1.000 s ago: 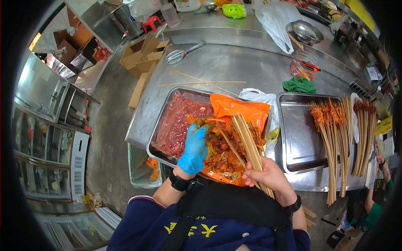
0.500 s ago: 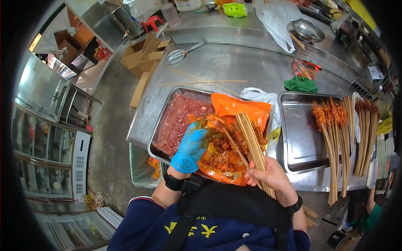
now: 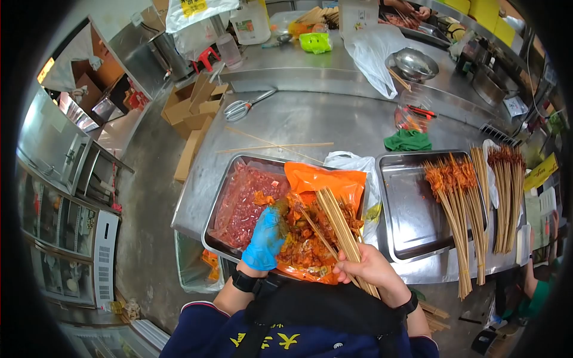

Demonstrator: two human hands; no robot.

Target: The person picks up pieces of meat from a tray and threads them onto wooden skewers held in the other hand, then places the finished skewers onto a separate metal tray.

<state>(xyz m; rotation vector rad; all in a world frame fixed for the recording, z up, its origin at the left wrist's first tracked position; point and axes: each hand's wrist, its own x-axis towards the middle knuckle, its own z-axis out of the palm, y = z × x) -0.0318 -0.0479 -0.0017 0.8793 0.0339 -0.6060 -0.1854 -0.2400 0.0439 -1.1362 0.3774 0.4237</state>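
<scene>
Now the left hand [image 3: 264,237] has lowered to the coated meat [image 3: 305,253].

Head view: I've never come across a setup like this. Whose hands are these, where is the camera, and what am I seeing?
No robot here: a person wears the camera on their head, looking down. The left hand, in a blue glove, is at the sauced meat in an orange bag; its grip is unclear. The bare right hand holds thin sticks. On the metal table, one tray carries the bag; another has loaded skewers across its right side.
</scene>
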